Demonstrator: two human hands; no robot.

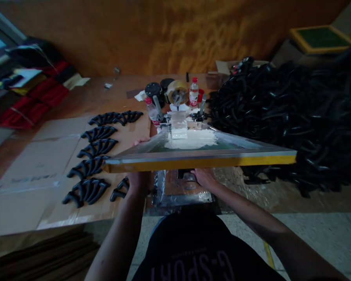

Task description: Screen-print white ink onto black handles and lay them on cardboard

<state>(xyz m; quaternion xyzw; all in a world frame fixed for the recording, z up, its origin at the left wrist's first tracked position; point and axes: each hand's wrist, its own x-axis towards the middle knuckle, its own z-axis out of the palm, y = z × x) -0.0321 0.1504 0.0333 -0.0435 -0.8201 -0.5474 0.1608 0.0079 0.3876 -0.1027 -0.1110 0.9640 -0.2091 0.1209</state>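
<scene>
A framed screen (201, 160) with a yellow front edge is tilted up over the work board, with white ink (201, 139) spread on its mesh and a pale squeegee (179, 125) standing at its back. My left hand (140, 141) is at the frame's left side; its fingertips show above the edge, the rest is hidden behind the frame. Under the raised frame, my right hand (203, 177) reaches to a dark piece (185, 174) on the board (184, 191). The frame partly covers that hand, and its grip is unclear.
Rows of black curved parts (87, 189) lie on cardboard (32, 171) at the left. A large heap of black parts (280, 113) fills the right. Behind the screen stand a tape roll (177, 91), a bottle (194, 93) and dark jars (153, 91).
</scene>
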